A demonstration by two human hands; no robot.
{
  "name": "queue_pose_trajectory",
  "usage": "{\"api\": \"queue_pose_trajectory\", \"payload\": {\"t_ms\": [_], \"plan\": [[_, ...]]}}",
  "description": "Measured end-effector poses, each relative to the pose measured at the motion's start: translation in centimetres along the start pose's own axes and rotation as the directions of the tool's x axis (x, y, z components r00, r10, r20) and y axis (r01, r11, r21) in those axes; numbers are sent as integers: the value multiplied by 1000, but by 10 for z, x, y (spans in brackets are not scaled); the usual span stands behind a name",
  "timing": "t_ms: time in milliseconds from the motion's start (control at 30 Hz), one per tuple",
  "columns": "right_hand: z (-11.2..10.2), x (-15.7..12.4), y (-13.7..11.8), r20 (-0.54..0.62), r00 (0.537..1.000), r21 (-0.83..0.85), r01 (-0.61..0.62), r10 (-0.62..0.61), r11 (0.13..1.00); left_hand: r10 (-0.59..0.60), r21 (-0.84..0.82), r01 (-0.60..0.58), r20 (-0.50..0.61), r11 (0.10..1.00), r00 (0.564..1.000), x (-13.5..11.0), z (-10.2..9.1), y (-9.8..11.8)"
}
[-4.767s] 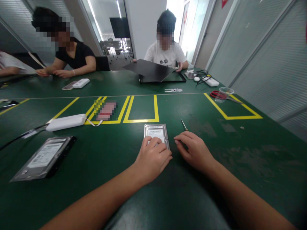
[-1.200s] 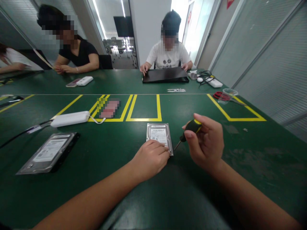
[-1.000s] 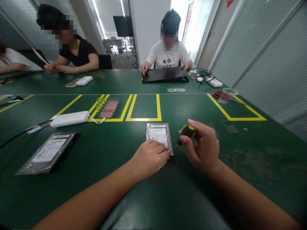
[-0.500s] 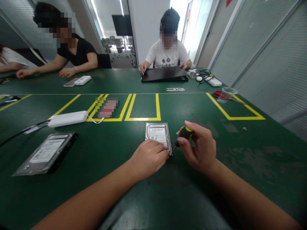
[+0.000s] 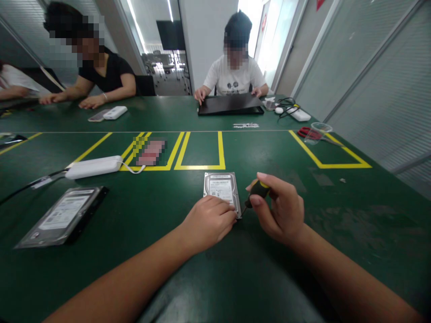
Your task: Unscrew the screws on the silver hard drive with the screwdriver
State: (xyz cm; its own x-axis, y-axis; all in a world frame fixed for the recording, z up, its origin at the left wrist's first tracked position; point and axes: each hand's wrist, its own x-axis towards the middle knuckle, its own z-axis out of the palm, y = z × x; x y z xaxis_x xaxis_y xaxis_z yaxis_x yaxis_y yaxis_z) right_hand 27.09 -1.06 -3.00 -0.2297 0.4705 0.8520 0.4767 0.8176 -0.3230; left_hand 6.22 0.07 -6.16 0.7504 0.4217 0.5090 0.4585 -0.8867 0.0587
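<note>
A silver hard drive (image 5: pixel 220 188) with a white label lies flat on the green table (image 5: pixel 215 251) in front of me. My left hand (image 5: pixel 208 223) rests on its near end, fingers curled down and pressing on it. My right hand (image 5: pixel 279 208) is closed round a black and yellow screwdriver (image 5: pixel 256 192). The tool slants down to the left, and its tip meets the drive's near right corner. The tip itself is partly hidden by my fingers.
A second hard drive (image 5: pixel 60 217) lies at the near left, a white power bank (image 5: pixel 93 167) with a cable behind it. Yellow tape boxes (image 5: pixel 200 152) mark the table. Red scissors and a clear cup (image 5: pixel 314 132) sit far right. Two people sit opposite, one at a black laptop (image 5: pixel 230 104).
My right hand picked the screwdriver up off the table, then lowered it leftward until its tip reached the drive's near right corner. My left hand stayed on the drive.
</note>
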Motion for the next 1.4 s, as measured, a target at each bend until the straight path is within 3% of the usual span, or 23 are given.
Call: {"api": "queue_pose_trajectory", "payload": {"t_ms": [533,800,1033,1400], "plan": [[-6,10,-7,-25,996,26,82,-81,996,0,-11,0,-1,1000,1000,0,0,0],[-6,14,-13,-27,999,-58,43,-45,997,-15,8,14,42,1000,999,1,-1,0],[-7,16,-15,-6,1000,-70,23,-23,997,-6,-6,6,6,1000,1000,2,-1,1],[-9,17,-17,57,998,50,-22,19,999,-11,-24,11,-12,1000,1000,-1,2,-1]]}}
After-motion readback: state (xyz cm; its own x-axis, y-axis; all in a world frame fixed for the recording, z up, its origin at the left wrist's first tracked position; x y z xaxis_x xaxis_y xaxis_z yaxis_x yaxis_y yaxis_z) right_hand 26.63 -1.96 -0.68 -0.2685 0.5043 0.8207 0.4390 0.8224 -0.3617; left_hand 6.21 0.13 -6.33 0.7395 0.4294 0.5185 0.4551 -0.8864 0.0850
